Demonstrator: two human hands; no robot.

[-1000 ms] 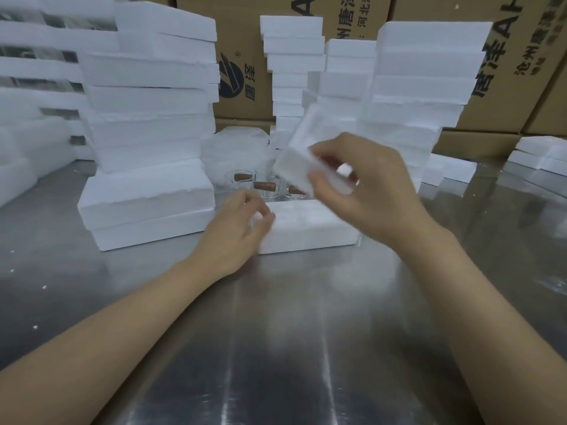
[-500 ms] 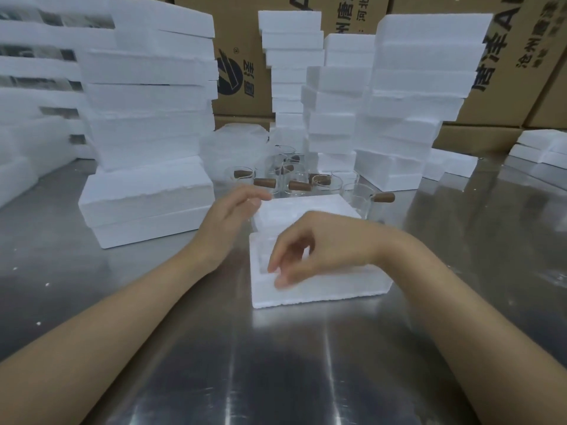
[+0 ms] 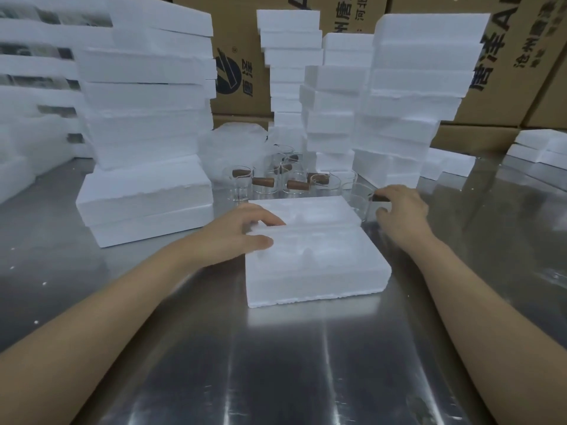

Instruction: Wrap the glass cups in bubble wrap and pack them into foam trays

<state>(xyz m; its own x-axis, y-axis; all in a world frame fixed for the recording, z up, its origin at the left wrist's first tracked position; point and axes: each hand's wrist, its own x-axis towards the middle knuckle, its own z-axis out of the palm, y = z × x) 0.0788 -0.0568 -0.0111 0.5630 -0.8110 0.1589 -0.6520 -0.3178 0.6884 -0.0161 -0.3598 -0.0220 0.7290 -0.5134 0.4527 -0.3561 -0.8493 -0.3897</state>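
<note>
While the left hand [image 3: 245,233] rests spread on the near foam tray [image 3: 316,265], the right hand [image 3: 400,207] pinches the wooden handle [image 3: 380,198] of a thin, likely fragile and slippery glass cup [image 3: 360,196] just right of the trays.

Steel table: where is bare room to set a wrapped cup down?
Bare steel table lies near the body, between the forearms, below the near foam tray. More lies right of the right hand. Crowded: the glass cups behind the trays, hemmed in by foam stacks.
</note>
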